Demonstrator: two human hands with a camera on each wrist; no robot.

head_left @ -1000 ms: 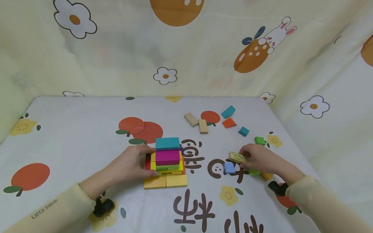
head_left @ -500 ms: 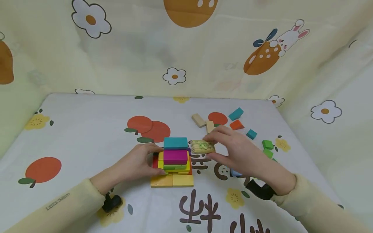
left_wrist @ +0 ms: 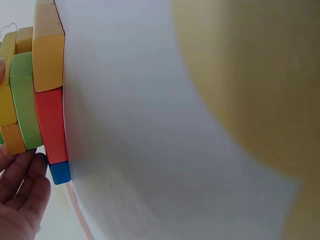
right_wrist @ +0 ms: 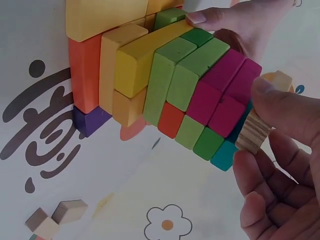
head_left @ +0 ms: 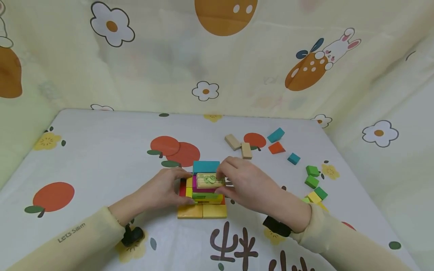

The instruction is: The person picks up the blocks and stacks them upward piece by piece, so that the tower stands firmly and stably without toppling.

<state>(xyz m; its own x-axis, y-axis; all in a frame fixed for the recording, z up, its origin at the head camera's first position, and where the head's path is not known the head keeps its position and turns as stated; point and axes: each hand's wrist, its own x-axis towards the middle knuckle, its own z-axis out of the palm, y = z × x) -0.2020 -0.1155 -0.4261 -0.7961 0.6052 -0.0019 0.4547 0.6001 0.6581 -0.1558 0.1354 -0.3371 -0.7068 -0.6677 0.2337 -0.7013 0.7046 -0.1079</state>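
A layered stack of coloured wooden blocks (head_left: pixel 202 211) stands on the table, with a magenta layer (right_wrist: pixel 220 85) near its top and a teal block (head_left: pixel 206 166) at the back. My left hand (head_left: pixel 159 190) holds it from the left: the thumb touches its front near a yellow block (right_wrist: pixel 132 65), and the fingers (left_wrist: pixel 35 192) reach round behind. My right hand (head_left: pixel 249 182) pinches a plain wooden block with a green print (head_left: pixel 207 180) between thumb and fingertips, at the top of the stack. Whether that block bears on the stack, I cannot tell.
Two plain wooden blocks (head_left: pixel 246 150) lie behind the stack. Right of them are a teal piece (head_left: pixel 276 135), an orange piece (head_left: pixel 277 148) and a smaller teal block (head_left: pixel 294 158). Several green and yellow blocks (head_left: pixel 312 182) lie at the right. A patterned cloth (head_left: pixel 162 75) hangs behind.
My right hand has lifted the printed wooden block from the loose pieces at the right and brought it left to the top of the stack. My left hand keeps its place at the stack.
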